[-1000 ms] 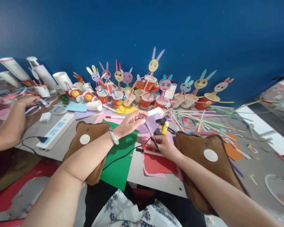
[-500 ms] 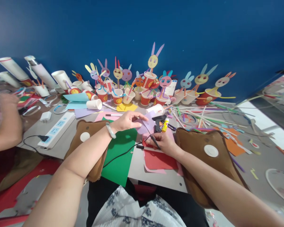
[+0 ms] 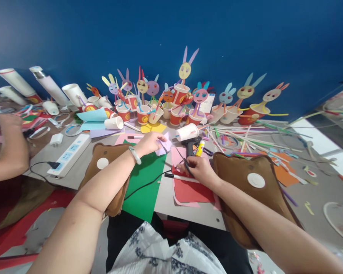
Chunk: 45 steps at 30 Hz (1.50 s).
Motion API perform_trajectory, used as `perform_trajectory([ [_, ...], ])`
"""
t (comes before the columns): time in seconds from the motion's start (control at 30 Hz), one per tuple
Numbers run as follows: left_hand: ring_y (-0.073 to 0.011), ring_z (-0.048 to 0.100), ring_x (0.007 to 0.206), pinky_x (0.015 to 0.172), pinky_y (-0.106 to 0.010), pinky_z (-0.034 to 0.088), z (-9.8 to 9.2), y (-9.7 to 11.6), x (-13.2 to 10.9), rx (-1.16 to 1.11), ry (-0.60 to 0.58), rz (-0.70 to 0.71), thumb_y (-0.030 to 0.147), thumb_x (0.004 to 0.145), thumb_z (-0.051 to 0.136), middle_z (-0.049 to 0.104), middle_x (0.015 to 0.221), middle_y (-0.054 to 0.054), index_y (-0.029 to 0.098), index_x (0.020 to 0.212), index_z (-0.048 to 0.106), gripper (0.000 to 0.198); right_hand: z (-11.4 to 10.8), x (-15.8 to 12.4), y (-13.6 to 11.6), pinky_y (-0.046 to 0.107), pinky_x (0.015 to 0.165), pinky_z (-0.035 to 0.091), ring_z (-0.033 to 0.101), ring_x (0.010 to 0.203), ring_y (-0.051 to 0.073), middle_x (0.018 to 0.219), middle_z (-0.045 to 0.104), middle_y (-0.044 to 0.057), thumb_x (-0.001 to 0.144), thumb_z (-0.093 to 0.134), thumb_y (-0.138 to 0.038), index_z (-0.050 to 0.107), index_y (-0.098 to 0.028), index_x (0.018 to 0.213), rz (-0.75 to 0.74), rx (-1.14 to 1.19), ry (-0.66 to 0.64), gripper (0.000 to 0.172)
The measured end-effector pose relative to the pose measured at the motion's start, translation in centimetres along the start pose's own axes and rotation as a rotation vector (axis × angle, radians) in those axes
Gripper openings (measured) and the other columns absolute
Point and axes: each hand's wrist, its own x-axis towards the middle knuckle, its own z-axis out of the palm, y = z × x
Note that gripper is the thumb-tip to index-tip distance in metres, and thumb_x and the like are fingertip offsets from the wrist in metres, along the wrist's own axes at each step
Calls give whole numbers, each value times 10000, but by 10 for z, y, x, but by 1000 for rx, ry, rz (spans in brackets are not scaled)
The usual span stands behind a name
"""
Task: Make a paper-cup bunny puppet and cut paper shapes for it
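Observation:
My left hand (image 3: 151,144) pinches a small piece of light purple paper (image 3: 165,147) above the green sheet (image 3: 144,179). In my right hand (image 3: 200,170) are dark-handled scissors (image 3: 186,167), fingers closed round the handles. Their blades point left and look spread, apart from the paper. Just below the scissors lies a marker with a black cap (image 3: 169,176), across red paper (image 3: 193,192) on pink sheets. Beyond my right hand are a black glue gun (image 3: 190,144) and a yellow glue stick (image 3: 200,147).
Several paper-cup rabbit figures (image 3: 200,97) stand along the blue wall. Brown cushions (image 3: 104,182) flank my work area. Paper strips (image 3: 246,139) lie heaped at right. A power strip (image 3: 69,155) and a co-worker's arm (image 3: 10,144) are at left.
My left hand has drawn the purple paper left, away from the scissors. The scissors' blades now look spread, and my right hand has hardly moved.

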Motion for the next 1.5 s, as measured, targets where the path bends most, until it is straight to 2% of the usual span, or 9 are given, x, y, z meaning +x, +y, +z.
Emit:
perform_trajectory([
  [0.17,-189,656,735,801,-313,508,3,1,-2,226,52,-28,38,630,628,747,823,-63,145,802,752,238,0,2,2,251,491,325,391,512,103,476,467,-22,707,726,-620,464,-193,506,0,12,148,540],
  [0.37,-171,659,803,770,-279,491,5,11,-4,-63,177,120,162,736,651,734,831,-71,139,775,711,74,0,3,7,273,544,413,493,557,138,575,580,2,728,744,-550,618,-179,679,-17,99,249,395],
  [0.5,-135,629,719,721,-268,494,12,17,-8,-353,-11,119,212,735,690,694,764,-46,126,790,679,102,-2,1,2,280,590,472,569,620,153,733,682,32,715,774,-509,644,-186,814,-18,247,324,362],
  [0.67,-107,596,668,665,-251,482,29,21,-14,-453,-190,104,178,725,696,651,777,-31,126,804,631,115,-3,0,-3,272,535,472,568,583,139,801,707,45,669,808,-493,606,-196,827,18,382,330,392],
  [0.83,-114,625,736,685,-238,498,44,24,-19,-611,-186,48,154,692,743,633,863,-15,166,969,537,345,-1,-1,-3,264,520,465,544,545,123,708,648,5,646,819,-428,565,-197,772,40,364,333,365],
  [0.93,-129,638,718,678,-256,514,49,24,-21,-666,-206,-30,233,717,767,650,826,-15,166,1022,527,393,-1,0,-2,261,521,453,527,548,120,687,631,-1,665,798,-414,581,-191,764,15,339,362,327],
  [1.1,-115,595,643,629,-243,488,54,24,-20,-643,-278,-50,371,726,784,650,735,-27,114,849,631,323,-1,2,2,272,553,465,549,583,134,703,626,-1,651,806,-436,577,-196,781,-9,373,396,356],
  [1.33,-98,575,566,572,-221,452,52,25,-21,-672,-305,-74,276,723,763,639,647,-6,90,858,674,247,0,1,-2,252,463,413,471,489,100,639,577,-24,670,789,-451,542,-204,771,39,387,353,363],
  [1.5,-91,571,565,572,-214,440,52,25,-20,-700,-313,-91,177,714,698,640,652,-15,88,827,669,147,0,0,-2,256,476,430,515,530,123,655,607,-5,640,820,-465,543,-202,755,22,363,363,399],
])
